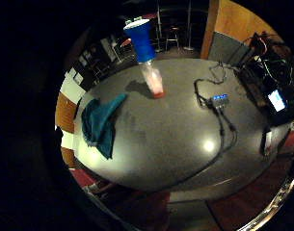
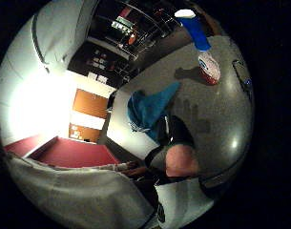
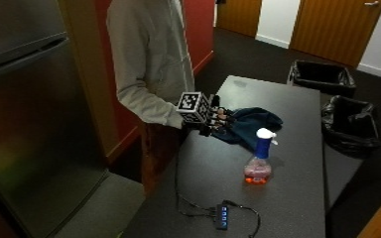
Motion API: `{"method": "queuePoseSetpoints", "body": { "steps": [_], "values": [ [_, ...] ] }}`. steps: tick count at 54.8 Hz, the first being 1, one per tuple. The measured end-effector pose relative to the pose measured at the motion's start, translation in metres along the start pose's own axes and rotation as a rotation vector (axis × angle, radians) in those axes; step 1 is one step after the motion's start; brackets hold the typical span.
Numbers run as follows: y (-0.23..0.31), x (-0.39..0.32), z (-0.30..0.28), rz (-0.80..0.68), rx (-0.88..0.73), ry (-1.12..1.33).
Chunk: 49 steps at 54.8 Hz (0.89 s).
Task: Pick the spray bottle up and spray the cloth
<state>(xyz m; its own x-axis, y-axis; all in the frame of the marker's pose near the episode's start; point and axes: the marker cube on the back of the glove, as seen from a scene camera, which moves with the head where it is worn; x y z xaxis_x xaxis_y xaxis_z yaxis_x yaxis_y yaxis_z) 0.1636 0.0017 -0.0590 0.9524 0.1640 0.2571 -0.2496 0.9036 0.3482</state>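
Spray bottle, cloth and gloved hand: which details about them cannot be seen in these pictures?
- Hand: outside view; the marker cube covers most of it, so finger pose is unclear.
- Bottle: all views; nozzle direction too small to tell.
- Cloth: outside view; near edge hidden behind the hand, so contact is unclear.
- Table: outside view; near end cut off.
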Motion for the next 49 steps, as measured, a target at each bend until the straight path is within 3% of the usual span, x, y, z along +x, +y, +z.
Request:
{"method": "queuePoseSetpoints", "body": {
  "steps": [24, 49],
  "values": [
    [-0.055, 0.024, 0.02, 0.123, 0.124, -0.116],
    [-0.102, 0.036, 0.056, 0.346, 0.189, -0.407]
  ]
}}
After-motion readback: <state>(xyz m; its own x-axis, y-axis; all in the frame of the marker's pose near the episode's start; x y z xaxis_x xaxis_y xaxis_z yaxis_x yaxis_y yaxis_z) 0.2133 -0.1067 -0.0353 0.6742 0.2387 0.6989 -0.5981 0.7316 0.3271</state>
